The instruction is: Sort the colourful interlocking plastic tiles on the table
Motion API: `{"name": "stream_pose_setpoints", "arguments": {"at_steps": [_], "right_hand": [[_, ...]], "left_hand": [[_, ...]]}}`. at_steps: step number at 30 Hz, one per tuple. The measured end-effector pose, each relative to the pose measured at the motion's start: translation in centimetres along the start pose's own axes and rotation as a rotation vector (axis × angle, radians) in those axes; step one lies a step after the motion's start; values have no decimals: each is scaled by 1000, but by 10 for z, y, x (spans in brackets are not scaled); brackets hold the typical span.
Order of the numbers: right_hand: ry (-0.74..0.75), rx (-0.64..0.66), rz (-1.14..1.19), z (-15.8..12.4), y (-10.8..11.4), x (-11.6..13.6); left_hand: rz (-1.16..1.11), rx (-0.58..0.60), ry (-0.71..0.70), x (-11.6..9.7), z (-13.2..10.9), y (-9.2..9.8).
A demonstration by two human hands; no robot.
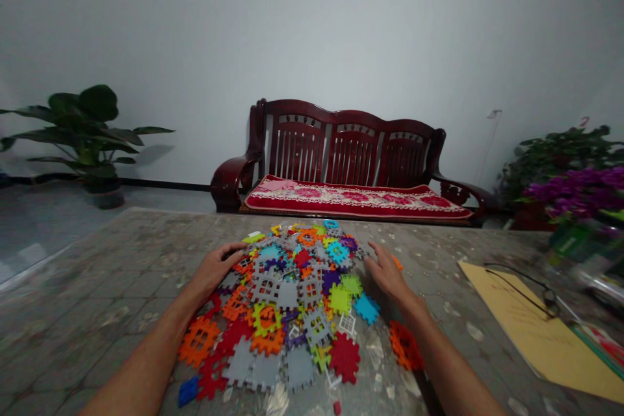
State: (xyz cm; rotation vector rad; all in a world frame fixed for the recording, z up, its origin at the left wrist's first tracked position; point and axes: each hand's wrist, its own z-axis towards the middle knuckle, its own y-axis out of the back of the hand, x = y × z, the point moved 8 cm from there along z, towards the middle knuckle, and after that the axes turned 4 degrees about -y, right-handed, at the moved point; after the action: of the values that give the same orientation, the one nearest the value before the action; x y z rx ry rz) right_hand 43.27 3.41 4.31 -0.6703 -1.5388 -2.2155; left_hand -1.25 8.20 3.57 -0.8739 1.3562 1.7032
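Observation:
A heap of plastic interlocking building tiles [287,294] spreads over the table in front of me, in grey, orange, red, lime, blue and purple. Many have toothed edges, and some have window-like openings. At the heap's left edge rests my left hand [220,265], fingers stretched toward the grey and orange tiles, gripping nothing that I can see. My right hand [386,268] is on the opposite side, thumb and fingers apart, its fingertips close to a dark grey tile [361,251]. A blue tile [366,309] lies just left of that wrist. Under my right forearm sits an orange tile [403,346], partly covered.
The table [121,279] has a grey patterned cover. To the right are a yellow paper folder [531,331], glasses [548,302] and purple flowers [580,192]. Beyond the table stands a dark red wooden bench [351,149]; a potted plant [92,136] is at left.

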Motion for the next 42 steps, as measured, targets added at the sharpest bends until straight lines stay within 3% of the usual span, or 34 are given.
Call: {"name": "stream_pose_setpoints", "arguments": {"at_steps": [7,12,18,22,25,28,30,36,42], "right_hand": [[-34,239,-62,31,-33,15],[48,277,-74,20,-39,26],[17,295,-179,-12,-29,29],[45,317,-126,-23,-21,32],[-75,290,-72,-16,-10,21],[-136,148,-139,0,3,14],[-76,104,-247,11,3,16],[55,200,-399,28,-19,16],[91,197,-420,28,-8,17]], "left_hand": [[21,7,-3,-5,0,1],[13,15,26,-4,-1,0],[20,17,12,-10,-2,1],[17,4,11,-14,-4,2],[8,2,4,-13,-3,2],[6,8,7,-11,-3,2],[9,6,8,-9,-2,2],[5,21,17,-4,-1,0],[6,20,19,-2,0,-1]]}}
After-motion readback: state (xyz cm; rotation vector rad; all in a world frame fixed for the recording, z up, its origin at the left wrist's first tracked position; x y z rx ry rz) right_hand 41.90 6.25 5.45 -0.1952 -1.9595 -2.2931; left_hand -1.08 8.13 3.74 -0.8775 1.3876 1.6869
